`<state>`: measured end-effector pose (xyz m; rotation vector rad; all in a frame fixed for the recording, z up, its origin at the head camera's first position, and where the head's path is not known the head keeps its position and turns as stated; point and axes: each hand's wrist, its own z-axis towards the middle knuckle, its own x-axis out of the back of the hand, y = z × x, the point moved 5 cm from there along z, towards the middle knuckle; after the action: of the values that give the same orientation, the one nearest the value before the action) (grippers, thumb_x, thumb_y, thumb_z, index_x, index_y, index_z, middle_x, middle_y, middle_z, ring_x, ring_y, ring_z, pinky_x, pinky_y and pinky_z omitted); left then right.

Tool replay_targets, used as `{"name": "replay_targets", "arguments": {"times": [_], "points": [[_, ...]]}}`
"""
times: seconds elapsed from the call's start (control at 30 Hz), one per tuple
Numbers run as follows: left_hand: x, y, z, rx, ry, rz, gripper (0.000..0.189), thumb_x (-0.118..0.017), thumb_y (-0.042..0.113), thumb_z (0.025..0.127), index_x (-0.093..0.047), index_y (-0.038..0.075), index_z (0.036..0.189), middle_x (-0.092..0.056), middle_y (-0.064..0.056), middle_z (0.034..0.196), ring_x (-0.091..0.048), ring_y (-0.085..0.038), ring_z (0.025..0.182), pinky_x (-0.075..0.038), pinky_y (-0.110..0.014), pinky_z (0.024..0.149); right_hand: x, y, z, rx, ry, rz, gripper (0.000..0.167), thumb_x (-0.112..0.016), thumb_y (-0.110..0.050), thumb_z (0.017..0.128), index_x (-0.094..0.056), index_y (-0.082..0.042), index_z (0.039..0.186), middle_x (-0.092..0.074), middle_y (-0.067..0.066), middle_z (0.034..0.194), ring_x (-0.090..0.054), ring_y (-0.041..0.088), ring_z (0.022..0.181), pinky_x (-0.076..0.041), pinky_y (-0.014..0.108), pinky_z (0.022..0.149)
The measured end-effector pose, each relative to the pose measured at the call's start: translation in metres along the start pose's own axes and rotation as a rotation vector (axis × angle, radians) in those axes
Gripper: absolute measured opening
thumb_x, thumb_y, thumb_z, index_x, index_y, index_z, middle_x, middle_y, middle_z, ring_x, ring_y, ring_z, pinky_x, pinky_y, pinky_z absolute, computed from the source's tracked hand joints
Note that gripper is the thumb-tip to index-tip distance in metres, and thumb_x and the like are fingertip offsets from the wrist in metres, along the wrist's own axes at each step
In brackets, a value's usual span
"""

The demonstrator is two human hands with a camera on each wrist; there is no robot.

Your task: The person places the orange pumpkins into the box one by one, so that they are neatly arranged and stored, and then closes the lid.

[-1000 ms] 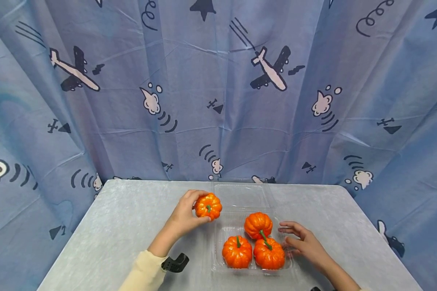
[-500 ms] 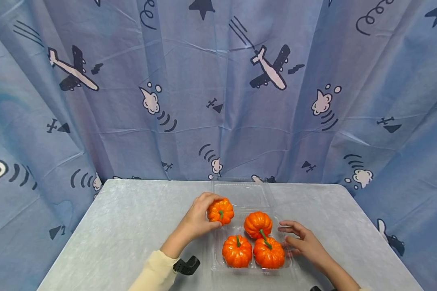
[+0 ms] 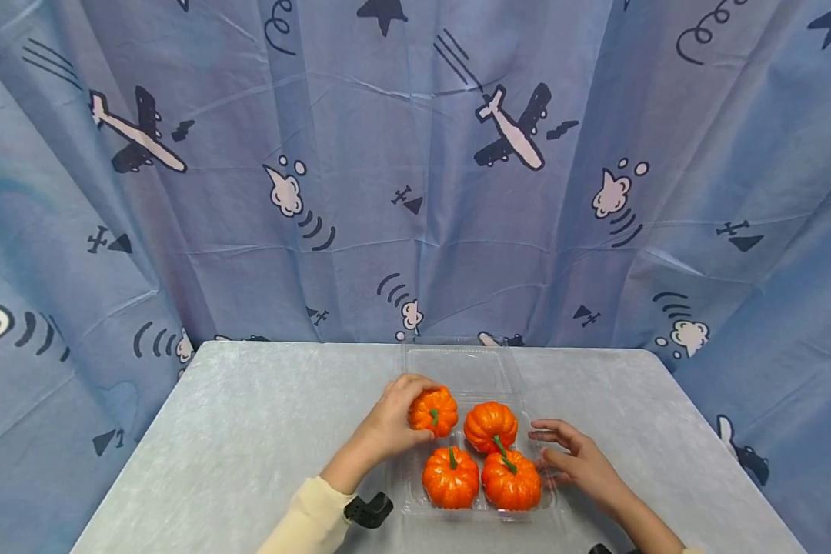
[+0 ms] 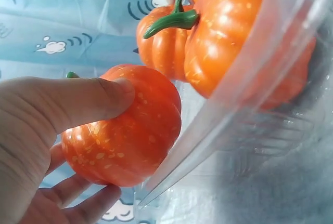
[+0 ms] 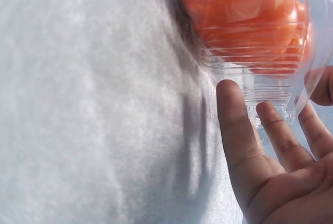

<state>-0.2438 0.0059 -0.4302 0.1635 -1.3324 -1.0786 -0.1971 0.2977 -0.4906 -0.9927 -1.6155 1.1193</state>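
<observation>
My left hand [image 3: 390,422] holds a small orange toy pumpkin [image 3: 435,412] over the back left part of a clear plastic clamshell box [image 3: 412,492]. In the left wrist view, the thumb presses the side of this pumpkin [image 4: 130,130] and the fingers reach underneath, close to the box rim. Three more pumpkins sit in the box: front left [image 3: 451,481], front right [image 3: 512,483] and back right [image 3: 490,427], with green stems. At the right side, my right hand [image 3: 582,463] has its relaxed fingers [image 5: 234,109] along the ribbed outer wall, its thumb at the rim.
The box's clear lid [image 3: 460,373] lies folded back behind it, toward the far edge of the grey-white table [image 3: 277,415]. Beyond the table hangs a blue curtain [image 3: 415,169] printed with airplanes.
My left hand has carried its pumpkin rightward and slightly toward me, from beside the box to over its back left part. The right hand and the other pumpkins have stayed in place.
</observation>
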Motion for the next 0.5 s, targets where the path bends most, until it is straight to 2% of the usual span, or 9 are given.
{"name": "replay_targets", "arguments": {"times": [0.2,0.5], "points": [[-0.009,0.002,0.0,0.0,-0.036,0.006,0.061,-0.082,0.01,0.068,-0.059,0.016,0.124,-0.055,-0.005,0.128,-0.051,-0.024,0.119,-0.046,-0.044,0.1,0.0,0.0,0.0,-0.008,0.005,0.002,0.051,-0.053,-0.013,0.097,-0.034,0.004,0.142,-0.039,0.037,0.14,-0.069,0.024,0.094,-0.059,0.043,0.069],[-0.015,0.003,0.002,-0.042,-0.047,0.023,0.06,-0.082,0.008,0.068,-0.059,0.014,0.124,-0.056,-0.005,0.126,-0.052,-0.024,0.118,-0.045,-0.043,0.101,0.0,-0.001,0.0,-0.012,0.007,0.002,0.051,-0.053,-0.012,0.097,-0.033,0.004,0.142,-0.039,0.037,0.14,-0.069,0.027,0.095,-0.059,0.042,0.069]]}}
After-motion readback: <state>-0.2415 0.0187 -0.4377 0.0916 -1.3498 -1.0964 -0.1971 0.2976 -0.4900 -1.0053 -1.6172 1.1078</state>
